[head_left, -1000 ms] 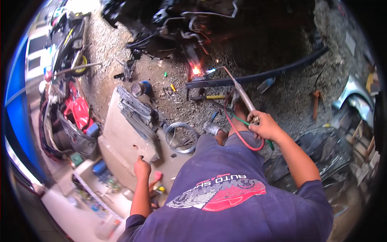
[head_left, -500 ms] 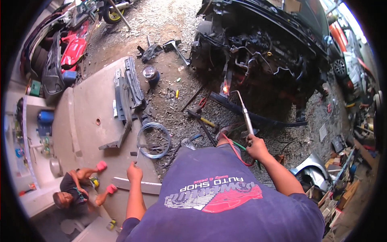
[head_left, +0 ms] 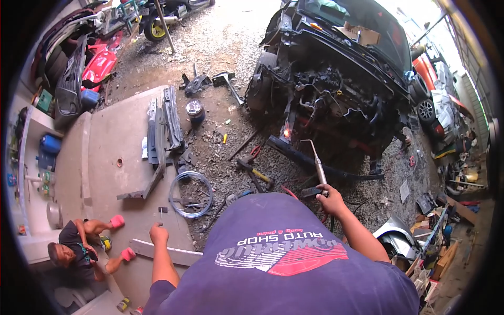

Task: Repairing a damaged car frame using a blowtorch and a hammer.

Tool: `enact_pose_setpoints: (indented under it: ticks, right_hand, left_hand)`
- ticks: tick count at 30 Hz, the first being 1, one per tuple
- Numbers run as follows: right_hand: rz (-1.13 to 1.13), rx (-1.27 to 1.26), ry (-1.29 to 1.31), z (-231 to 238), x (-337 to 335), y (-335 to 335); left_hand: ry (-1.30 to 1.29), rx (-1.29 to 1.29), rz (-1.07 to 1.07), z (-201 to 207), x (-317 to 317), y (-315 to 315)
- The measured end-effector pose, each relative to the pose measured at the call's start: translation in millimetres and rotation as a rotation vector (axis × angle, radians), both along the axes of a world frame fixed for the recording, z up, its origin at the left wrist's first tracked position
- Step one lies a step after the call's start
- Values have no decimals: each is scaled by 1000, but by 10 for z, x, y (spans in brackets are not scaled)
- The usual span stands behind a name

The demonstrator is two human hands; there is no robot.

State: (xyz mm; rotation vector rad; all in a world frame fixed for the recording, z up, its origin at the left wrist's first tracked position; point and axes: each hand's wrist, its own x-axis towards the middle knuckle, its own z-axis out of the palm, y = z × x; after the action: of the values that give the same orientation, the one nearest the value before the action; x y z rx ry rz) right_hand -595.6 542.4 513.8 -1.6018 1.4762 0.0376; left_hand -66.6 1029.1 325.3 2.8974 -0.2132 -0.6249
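A stripped car (head_left: 336,79) stands on gravel, a flame (head_left: 286,132) at its front. A wire coil (head_left: 191,193), hammer (head_left: 254,172) and tin (head_left: 195,109) lie nearby. A person (head_left: 79,249) sits lower left; a motorcycle (head_left: 157,18) is parked beyond.

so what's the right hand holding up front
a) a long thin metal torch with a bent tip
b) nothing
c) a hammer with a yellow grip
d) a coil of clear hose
a: the right hand grips a long thin metal torch whose bent tip points toward the stripped car front; the yellow-handled hammer and the hose coil lie on the ground, away from both hands.
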Motion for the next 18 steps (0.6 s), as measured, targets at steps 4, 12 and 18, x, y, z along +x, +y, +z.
enact_pose_setpoints:
  ticks: [4,12,18]
  right_hand:
    - [-116,26,-76,-429,-561,-50]
    - [113,-208,-25,-2073,-1641,-432]
    - [176,18,-51,-2089,-1129,-692]
  left_hand:
    - [62,32,142,-131,-159,39]
    - [134,48,198,81,-713,-335]
    - [128,-81,220,407,-1309,-508]
